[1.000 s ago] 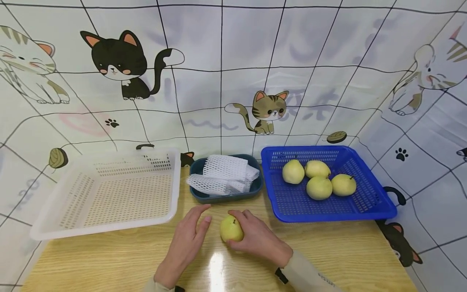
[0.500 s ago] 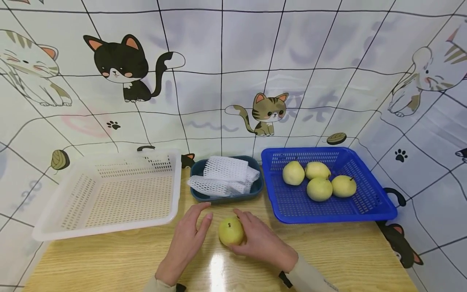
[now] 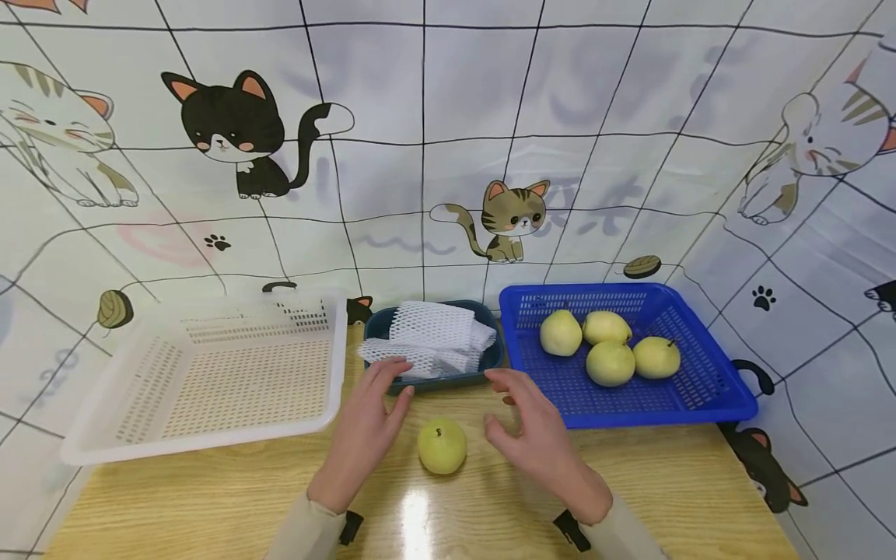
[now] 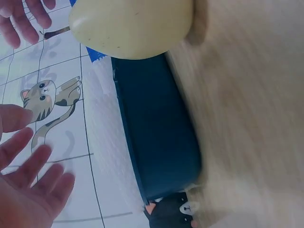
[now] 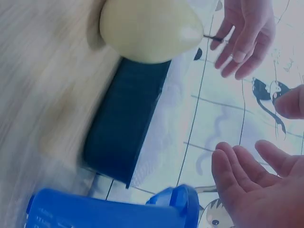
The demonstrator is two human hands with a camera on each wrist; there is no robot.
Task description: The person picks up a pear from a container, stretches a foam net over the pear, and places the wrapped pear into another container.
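Note:
A yellow-green pear (image 3: pixel 442 446) stands upright on the wooden table, stem up, between the two hands. My left hand (image 3: pixel 367 428) is to its left with relaxed fingers, the fingertips overlapping the front of the dark teal container in the head view. To the pear's right hovers my right hand (image 3: pixel 539 435), fingers loosely bent and holding nothing. White foam net sleeves (image 3: pixel 434 334) lie heaped in the teal container (image 3: pixel 448 383) behind the pear. Both wrist views show the pear (image 4: pixel 133 26) apart from the fingers, in front of the container (image 5: pixel 123 123).
On the left is a white perforated basket (image 3: pixel 203 443). A blue basket (image 3: pixel 644 414) at the right holds several pears (image 3: pixel 610 363). A cat-print tiled sheet (image 3: pixel 385 171) rises behind and on both sides of the wooden table (image 3: pixel 210 505).
My right hand has let go of the pear and moved right and back. The pear was turned stem up and now stands by itself. My left hand has moved slightly forward.

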